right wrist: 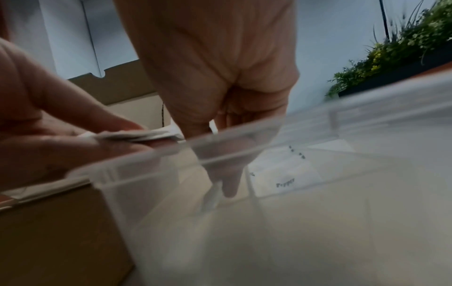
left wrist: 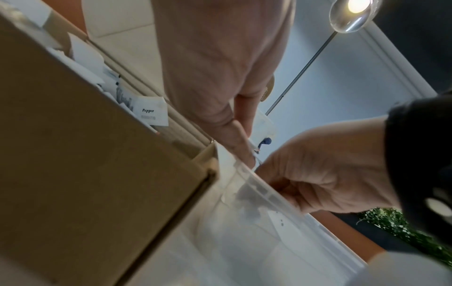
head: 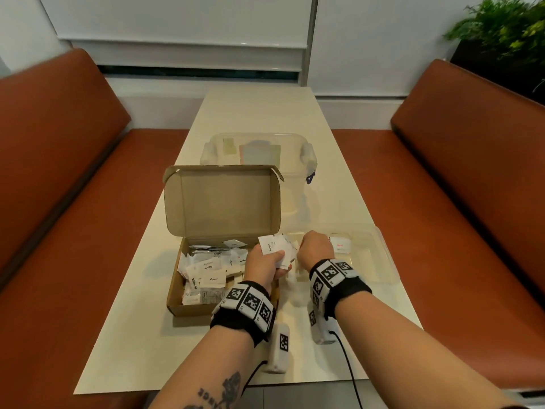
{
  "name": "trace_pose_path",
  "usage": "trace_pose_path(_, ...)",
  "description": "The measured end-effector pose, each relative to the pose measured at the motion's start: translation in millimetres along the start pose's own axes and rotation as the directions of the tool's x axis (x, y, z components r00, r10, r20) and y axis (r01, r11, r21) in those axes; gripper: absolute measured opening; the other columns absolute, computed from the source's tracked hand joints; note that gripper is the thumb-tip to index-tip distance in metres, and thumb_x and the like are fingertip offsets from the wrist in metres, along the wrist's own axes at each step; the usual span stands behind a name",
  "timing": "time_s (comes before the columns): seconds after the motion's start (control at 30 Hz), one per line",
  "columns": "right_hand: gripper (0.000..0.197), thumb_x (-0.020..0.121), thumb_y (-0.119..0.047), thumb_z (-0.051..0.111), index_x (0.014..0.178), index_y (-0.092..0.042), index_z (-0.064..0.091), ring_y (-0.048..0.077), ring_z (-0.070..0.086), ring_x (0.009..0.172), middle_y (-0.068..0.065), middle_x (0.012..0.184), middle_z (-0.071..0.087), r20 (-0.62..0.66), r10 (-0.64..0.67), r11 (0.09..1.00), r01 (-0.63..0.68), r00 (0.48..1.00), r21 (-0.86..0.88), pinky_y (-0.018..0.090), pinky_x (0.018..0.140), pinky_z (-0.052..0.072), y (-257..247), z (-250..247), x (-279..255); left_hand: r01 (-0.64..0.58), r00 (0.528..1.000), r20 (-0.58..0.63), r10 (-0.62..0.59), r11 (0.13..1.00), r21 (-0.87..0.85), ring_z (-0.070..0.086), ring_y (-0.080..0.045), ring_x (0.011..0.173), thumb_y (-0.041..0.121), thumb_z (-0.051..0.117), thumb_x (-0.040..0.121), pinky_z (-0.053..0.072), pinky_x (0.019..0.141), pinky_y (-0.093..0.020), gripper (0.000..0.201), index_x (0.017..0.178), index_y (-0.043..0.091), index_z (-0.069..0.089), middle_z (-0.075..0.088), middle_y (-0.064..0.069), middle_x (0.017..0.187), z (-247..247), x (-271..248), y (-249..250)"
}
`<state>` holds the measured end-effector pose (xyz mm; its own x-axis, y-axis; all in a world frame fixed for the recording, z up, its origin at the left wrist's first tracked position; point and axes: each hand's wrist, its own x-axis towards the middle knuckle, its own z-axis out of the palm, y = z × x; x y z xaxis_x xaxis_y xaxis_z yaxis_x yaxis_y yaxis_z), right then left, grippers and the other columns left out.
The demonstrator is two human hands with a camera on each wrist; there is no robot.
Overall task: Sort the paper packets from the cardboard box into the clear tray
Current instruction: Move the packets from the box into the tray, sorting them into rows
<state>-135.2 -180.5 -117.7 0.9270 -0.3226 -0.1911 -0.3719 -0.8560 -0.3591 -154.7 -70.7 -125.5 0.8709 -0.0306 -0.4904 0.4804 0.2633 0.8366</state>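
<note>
Paper packets, small white sachets, fan out of my left hand, thumb and fingers pinched round them, between the open brown cardboard box and the clear plastic divided tray. My right hand reaches fingers-down into a tray compartment; whether it holds one, I cannot tell. I judge sorting is mid-way: many packets remain boxed. Next I must match a label to its compartment.

The cardboard box is plain brown; its paper packets are white with black lettering. The clear tray is colourless. The desk is cream, the benches rust-orange, the wristbands black with black-and-white square markers.
</note>
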Motion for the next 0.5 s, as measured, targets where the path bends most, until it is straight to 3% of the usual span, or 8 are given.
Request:
trace_pose_path(0.27, 0.018, 0.088, -0.007, 0.051, 0.103, -0.005, 0.060, 0.028, 0.062, 0.100, 0.013, 0.108, 0.064, 0.155, -0.105, 0.969, 0.136, 0.982, -0.204, 0.031, 0.079, 0.048, 2.6, -0.9, 3.4, -0.007, 1.000, 0.003, 0.007, 1.000, 0.003, 0.064, -0.030, 0.093, -0.006, 0.051, 0.091, 0.055, 0.078, -0.038, 0.032, 0.121, 0.005, 0.054, 0.063, -0.017, 0.116, -0.8, -0.2, -1.2)
trace_pose_path(0.43, 0.021, 0.090, -0.012, 0.051, 0.108, -0.009, 0.061, 0.027, 0.062, 0.102, 0.010, 0.112, 0.063, 0.168, -0.205, 0.910, 0.251, 0.964, -0.331, 0.032, 0.081, 0.048, 3.2, -1.2, 1.9, -0.013, 1.000, 0.004, 0.013, 1.000, 0.019, 0.065, -0.026, 0.084, -0.005, 0.052, 0.091, 0.055, 0.075, -0.036, 0.034, 0.123, 0.007, 0.054, 0.063, -0.016, 0.115, -0.8, 0.2, -1.5)
trace_pose_path(0.5, 0.025, 0.089, -0.016, 0.055, 0.113, -0.010, 0.060, 0.027, 0.060, 0.106, 0.010, 0.117, 0.059, 0.167, -0.244, 0.875, 0.291, 0.955, -0.388, 0.033, 0.084, 0.048, 2.3, -2.3, 1.8, -0.016, 1.000, 0.006, 0.016, 0.999, 0.030, 0.065, -0.027, 0.088, -0.005, 0.052, 0.091, 0.055, 0.074, -0.035, 0.035, 0.123, 0.007, 0.054, 0.063, -0.015, 0.115, -0.6, 0.0, -0.6)
